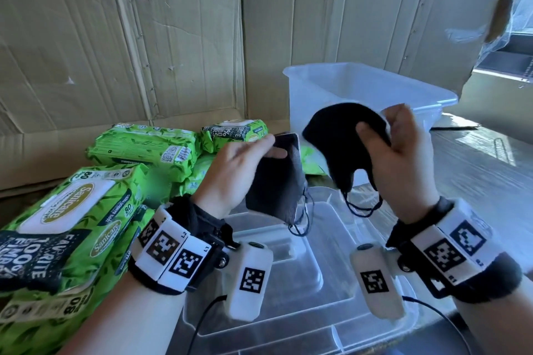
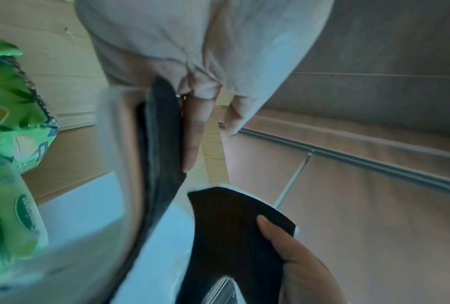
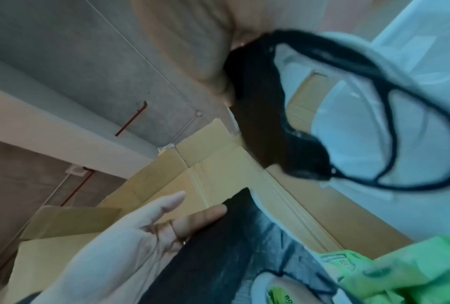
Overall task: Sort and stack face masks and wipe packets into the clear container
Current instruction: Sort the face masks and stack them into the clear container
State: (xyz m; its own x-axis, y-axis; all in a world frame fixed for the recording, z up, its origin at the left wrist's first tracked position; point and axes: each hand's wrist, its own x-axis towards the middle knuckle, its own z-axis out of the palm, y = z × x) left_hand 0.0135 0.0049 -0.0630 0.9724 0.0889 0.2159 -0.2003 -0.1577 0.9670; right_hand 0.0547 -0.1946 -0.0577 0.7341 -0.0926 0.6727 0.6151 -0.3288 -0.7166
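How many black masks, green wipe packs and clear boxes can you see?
Black face masks: 2, one in the left hand at, one in the right hand at.
Green wipe packets: at least 5 plainly seen, such as; others are hidden.
Clear container: 1.
Clear lid: 1.
Total: 9.

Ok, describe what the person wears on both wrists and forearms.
Each wrist carries a black band faced with white blocks printed with black square tag markers. The left hand has blocks lettered L1 and L2, and a dark sleeve cuff beyond the band. Under each wrist hangs a rounded white camera pod bearing its own tag, a thin black cable trailing from it. The right hand wears the same set. The forearms are bare.
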